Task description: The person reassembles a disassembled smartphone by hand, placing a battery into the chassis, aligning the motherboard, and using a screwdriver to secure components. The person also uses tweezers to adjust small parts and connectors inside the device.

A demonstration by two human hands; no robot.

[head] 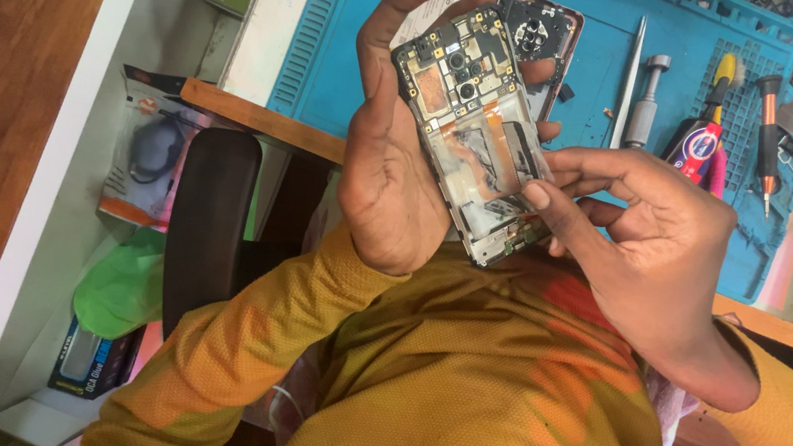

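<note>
Opened phone (473,132), back cover off, is gripped upright in the left hand (390,152) above the blue mat (596,76), while the right hand (645,254) pinches its lower edge with 2 fingertips (533,194).

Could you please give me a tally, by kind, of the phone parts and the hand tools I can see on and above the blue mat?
Opened phone, held in the left hand and touched by the right hand: 1
Phone back cover on the blue mat: 1
Screwdrivers: silver, orange-collared: 2
Metal pry tool: 1
Total: 5
</note>
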